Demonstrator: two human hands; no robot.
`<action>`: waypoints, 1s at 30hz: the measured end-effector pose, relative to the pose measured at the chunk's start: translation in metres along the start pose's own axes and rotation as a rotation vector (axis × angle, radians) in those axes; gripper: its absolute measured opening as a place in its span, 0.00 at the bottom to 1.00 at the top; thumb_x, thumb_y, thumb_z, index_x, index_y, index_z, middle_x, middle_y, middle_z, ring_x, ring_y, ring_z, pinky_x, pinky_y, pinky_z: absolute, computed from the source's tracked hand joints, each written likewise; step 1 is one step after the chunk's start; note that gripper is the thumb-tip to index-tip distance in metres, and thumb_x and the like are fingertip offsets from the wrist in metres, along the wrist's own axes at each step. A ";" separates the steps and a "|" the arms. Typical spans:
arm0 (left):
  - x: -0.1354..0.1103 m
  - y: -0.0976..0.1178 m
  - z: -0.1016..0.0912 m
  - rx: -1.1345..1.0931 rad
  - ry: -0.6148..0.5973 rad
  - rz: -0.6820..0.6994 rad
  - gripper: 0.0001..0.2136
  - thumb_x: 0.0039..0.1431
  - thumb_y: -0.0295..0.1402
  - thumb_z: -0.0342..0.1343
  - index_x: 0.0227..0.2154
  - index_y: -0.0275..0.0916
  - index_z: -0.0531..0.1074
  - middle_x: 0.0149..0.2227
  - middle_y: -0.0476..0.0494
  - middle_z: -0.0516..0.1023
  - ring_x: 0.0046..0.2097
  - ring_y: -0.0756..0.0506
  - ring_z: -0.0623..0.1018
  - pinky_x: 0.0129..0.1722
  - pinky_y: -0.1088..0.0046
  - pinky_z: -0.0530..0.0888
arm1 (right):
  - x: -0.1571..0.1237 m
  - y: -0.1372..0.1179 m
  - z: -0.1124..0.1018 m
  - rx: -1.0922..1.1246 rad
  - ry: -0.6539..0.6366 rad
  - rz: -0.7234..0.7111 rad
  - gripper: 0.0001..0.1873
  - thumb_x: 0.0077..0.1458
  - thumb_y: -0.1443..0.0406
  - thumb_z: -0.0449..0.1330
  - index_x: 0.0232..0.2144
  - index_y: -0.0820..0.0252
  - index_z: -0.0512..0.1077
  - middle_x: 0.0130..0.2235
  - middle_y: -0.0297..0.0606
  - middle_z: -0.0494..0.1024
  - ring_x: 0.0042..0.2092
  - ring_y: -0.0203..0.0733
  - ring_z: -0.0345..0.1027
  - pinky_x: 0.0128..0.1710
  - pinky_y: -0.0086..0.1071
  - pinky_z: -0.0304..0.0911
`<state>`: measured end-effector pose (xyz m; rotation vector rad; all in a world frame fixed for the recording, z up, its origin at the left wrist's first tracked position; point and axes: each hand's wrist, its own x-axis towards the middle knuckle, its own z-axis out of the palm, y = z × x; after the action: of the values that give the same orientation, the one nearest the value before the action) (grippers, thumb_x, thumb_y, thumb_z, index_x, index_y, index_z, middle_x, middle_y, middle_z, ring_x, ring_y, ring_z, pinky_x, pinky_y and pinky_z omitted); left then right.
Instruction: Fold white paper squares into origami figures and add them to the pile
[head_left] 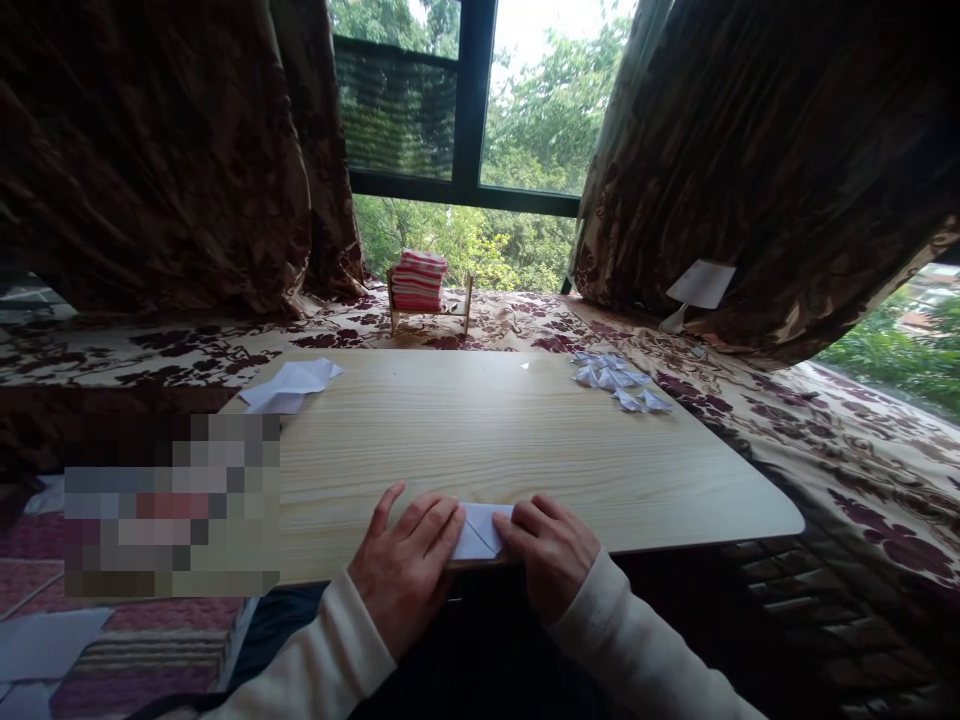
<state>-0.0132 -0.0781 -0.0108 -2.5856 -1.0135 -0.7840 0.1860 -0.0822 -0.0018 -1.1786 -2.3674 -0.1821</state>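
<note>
The folded paper [478, 531] lies at the near edge of the desk [420, 440], between the left hand [409, 560] and the right hand [556, 553]. The left fingers extend over the paper's left end, the right fingers curl at its right end with one tip touching its top face; whether either hand pinches it cannot be determined. Paper sheets [292, 385] occupy the far left corner, folded paper pieces [609, 376] the far right.

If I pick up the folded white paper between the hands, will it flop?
That folded white paper probably flops little, since it shows overlapping layers. It's likely light, being paper. Pushed, it might slide: the pale wood-grain tabletop looks smooth.
</note>
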 end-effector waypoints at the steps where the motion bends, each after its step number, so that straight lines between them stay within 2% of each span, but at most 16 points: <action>1: 0.001 0.001 0.001 0.005 0.000 0.000 0.16 0.55 0.34 0.47 0.47 0.36 0.66 0.46 0.42 0.72 0.50 0.43 0.66 0.55 0.55 0.51 | 0.000 0.002 -0.003 0.038 -0.017 0.014 0.13 0.46 0.73 0.53 0.36 0.64 0.72 0.27 0.40 0.68 0.29 0.40 0.55 0.29 0.32 0.56; 5: 0.002 0.012 0.003 0.066 0.021 -0.041 0.17 0.54 0.33 0.48 0.47 0.35 0.66 0.46 0.40 0.72 0.49 0.42 0.67 0.55 0.55 0.52 | 0.002 0.019 -0.013 0.150 -0.042 0.115 0.14 0.48 0.72 0.51 0.37 0.60 0.71 0.31 0.40 0.69 0.34 0.41 0.58 0.34 0.33 0.59; 8: 0.002 0.024 0.004 0.094 0.002 -0.110 0.19 0.51 0.33 0.50 0.48 0.36 0.66 0.45 0.39 0.72 0.47 0.41 0.68 0.54 0.55 0.53 | 0.009 0.031 -0.015 0.135 -0.054 0.214 0.11 0.51 0.64 0.53 0.34 0.60 0.73 0.33 0.42 0.69 0.37 0.42 0.60 0.38 0.35 0.59; 10: 0.003 0.031 0.003 0.096 -0.021 -0.144 0.20 0.49 0.34 0.52 0.47 0.37 0.67 0.43 0.39 0.73 0.46 0.41 0.68 0.54 0.54 0.54 | 0.016 0.037 -0.014 0.137 -0.128 0.267 0.11 0.49 0.60 0.57 0.31 0.60 0.73 0.33 0.41 0.70 0.37 0.43 0.61 0.39 0.35 0.59; 12: 0.004 0.034 0.003 0.090 -0.033 -0.162 0.21 0.48 0.35 0.54 0.46 0.37 0.68 0.42 0.39 0.74 0.45 0.40 0.69 0.54 0.54 0.53 | 0.024 0.041 -0.011 0.134 -0.220 0.291 0.12 0.44 0.59 0.60 0.32 0.60 0.73 0.34 0.41 0.70 0.38 0.43 0.61 0.38 0.36 0.59; 16: 0.007 0.032 0.003 0.047 -0.012 -0.129 0.21 0.48 0.37 0.53 0.47 0.38 0.67 0.45 0.40 0.72 0.49 0.40 0.67 0.55 0.54 0.51 | 0.040 0.046 -0.011 0.121 -0.338 0.275 0.20 0.39 0.61 0.64 0.38 0.58 0.72 0.37 0.41 0.69 0.40 0.45 0.60 0.39 0.36 0.58; 21: 0.008 0.030 0.005 -0.021 -0.026 -0.093 0.23 0.50 0.38 0.52 0.50 0.37 0.64 0.50 0.41 0.69 0.52 0.41 0.65 0.56 0.56 0.48 | 0.057 0.045 -0.021 0.164 -0.502 0.228 0.11 0.38 0.65 0.65 0.30 0.58 0.73 0.35 0.37 0.70 0.38 0.41 0.62 0.37 0.32 0.58; 23: 0.005 0.032 0.006 -0.026 -0.025 -0.108 0.24 0.50 0.40 0.53 0.50 0.37 0.64 0.50 0.41 0.70 0.51 0.41 0.65 0.56 0.55 0.47 | 0.062 0.044 -0.022 0.190 -0.515 0.226 0.09 0.38 0.65 0.65 0.28 0.59 0.73 0.34 0.36 0.70 0.37 0.39 0.62 0.37 0.30 0.58; 28: 0.000 0.038 0.007 -0.033 0.009 -0.105 0.25 0.49 0.42 0.53 0.50 0.38 0.64 0.47 0.41 0.71 0.50 0.41 0.66 0.56 0.55 0.47 | 0.067 0.046 -0.015 0.268 -0.537 0.247 0.17 0.35 0.69 0.66 0.33 0.58 0.72 0.33 0.34 0.70 0.35 0.37 0.63 0.35 0.28 0.59; 30: 0.000 0.039 0.006 -0.041 0.008 -0.102 0.24 0.49 0.41 0.53 0.49 0.38 0.64 0.46 0.42 0.72 0.49 0.41 0.66 0.56 0.55 0.47 | 0.069 0.043 -0.016 0.279 -0.581 0.220 0.13 0.37 0.68 0.64 0.31 0.57 0.73 0.32 0.34 0.70 0.34 0.36 0.63 0.34 0.28 0.59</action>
<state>0.0162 -0.1043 -0.0179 -2.5795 -1.1469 -0.8474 0.1902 -0.0109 0.0411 -1.4801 -2.5867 0.6246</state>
